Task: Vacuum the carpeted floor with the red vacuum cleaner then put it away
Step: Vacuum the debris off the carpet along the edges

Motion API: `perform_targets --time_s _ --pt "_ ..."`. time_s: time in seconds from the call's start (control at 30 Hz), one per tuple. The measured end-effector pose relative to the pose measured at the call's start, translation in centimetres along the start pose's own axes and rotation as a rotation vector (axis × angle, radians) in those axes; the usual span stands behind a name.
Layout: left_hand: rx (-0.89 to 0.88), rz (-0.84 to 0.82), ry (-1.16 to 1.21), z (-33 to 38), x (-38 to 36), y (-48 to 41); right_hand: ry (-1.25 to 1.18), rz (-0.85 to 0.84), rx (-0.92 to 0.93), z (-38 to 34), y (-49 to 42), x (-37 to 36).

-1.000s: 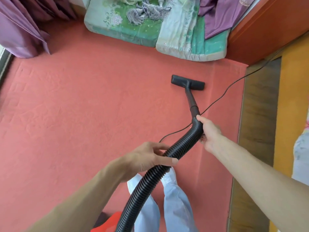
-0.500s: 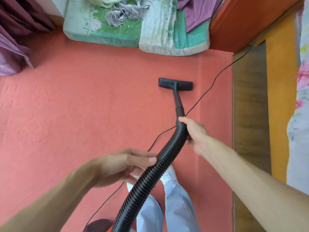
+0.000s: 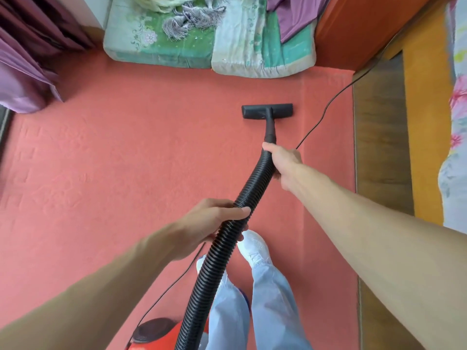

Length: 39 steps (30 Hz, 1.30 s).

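Both hands clasp the corrugated hose (image 3: 227,251): right hand (image 3: 284,161) leads, left hand (image 3: 214,223) trails; the floor nozzle (image 3: 267,111) lies straight ahead on the carpet (image 3: 126,160).

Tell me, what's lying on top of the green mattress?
On the green mattress lie a grey tasselled fringe, a pale yellowish cloth, a light patterned quilt and a purple cloth. Anything beneath those cloths is covered, and the far edge is out of frame.
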<state>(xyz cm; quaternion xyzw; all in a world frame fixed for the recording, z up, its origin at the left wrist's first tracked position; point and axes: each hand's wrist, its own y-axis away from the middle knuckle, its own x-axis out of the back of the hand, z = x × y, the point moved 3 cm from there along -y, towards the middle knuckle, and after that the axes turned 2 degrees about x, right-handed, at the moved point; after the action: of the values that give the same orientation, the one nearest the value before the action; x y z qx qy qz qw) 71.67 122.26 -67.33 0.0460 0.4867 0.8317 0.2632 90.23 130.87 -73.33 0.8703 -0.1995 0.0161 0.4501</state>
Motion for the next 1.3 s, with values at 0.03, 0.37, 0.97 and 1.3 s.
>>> perform_targets --time_s 0.03,0.37,0.97,1.3 --pt "-0.016 -0.013 0.004 0.1 -0.2 0.5 -0.011 0.019 0.016 -0.3 0.9 0.3" --pt "0.030 -0.632 -0.063 -1.8 -2.7 10.5 -0.329 -0.062 -0.143 6.4 17.5 8.4" --pt "0.099 -0.388 0.029 -9.0 -30.1 9.0 -0.001 0.058 -0.246 17.8 15.0 30.9" --pt "0.117 -0.553 0.064 -10.7 -34.2 3.9 0.139 0.020 -0.086 18.2 11.9 32.2"
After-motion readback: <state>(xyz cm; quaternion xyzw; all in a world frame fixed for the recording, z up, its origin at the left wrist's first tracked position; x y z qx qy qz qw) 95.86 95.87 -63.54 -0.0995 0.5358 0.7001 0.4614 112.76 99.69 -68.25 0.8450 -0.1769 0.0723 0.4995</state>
